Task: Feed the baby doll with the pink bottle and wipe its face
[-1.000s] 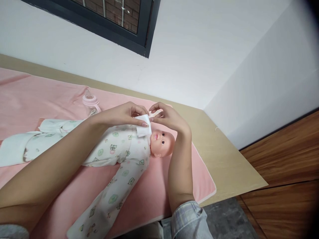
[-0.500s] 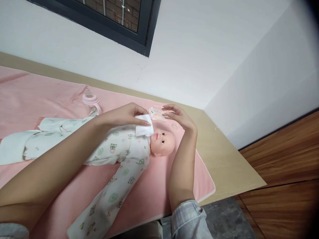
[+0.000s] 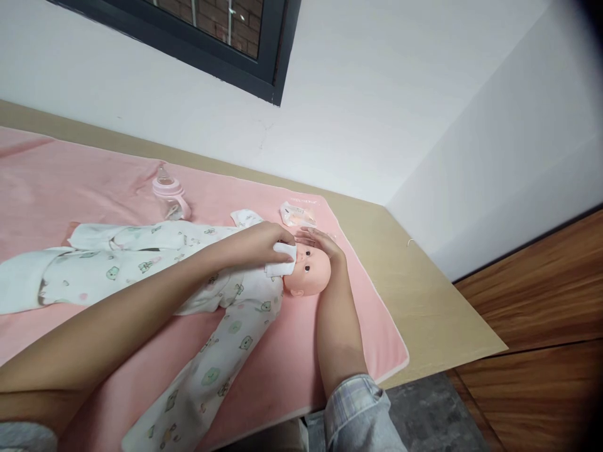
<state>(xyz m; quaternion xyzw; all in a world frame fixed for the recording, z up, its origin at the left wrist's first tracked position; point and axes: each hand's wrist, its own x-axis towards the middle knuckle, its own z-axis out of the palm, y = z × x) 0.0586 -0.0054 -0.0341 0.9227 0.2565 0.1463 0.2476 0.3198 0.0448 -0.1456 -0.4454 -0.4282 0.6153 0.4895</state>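
- Left hand (image 3: 268, 243): pinches a folded white cloth (image 3: 281, 266) between thumb and fingers, against the lower face of the doll (image 3: 315, 279).
- Right hand (image 3: 321, 240): fingers extended side by side and slightly curved, placed along the far side of the doll's head; no object shows between them.
- Doll: lies face up, head between the two hands. The long axis runs crosswise to the person — crown toward the right forearm (image 3: 340, 339), feet well to the left, beyond the left forearm (image 3: 127, 320).
- Cloth orientation: one edge faces the doll's eyes; the long axis cannot be told, since fingers cover part of it.
- Obstructions: left hand and cloth hide the doll's mouth; the left forearm crosses above the torso.
- Near sleeve (image 3: 219, 361): extends toward the person, between the forearms.
- Far sleeve (image 3: 245, 218): shows just beyond the left hand.
- Clear packet (image 3: 299, 215): lies just beyond the right fingertips.
- Bottle (image 3: 170, 196): left of both hands, beyond the left forearm, nipple pointing away from the person — standing or lying cannot be told.
- Pink blanket (image 3: 377, 333): lies beneath the doll, on the table (image 3: 424, 307).
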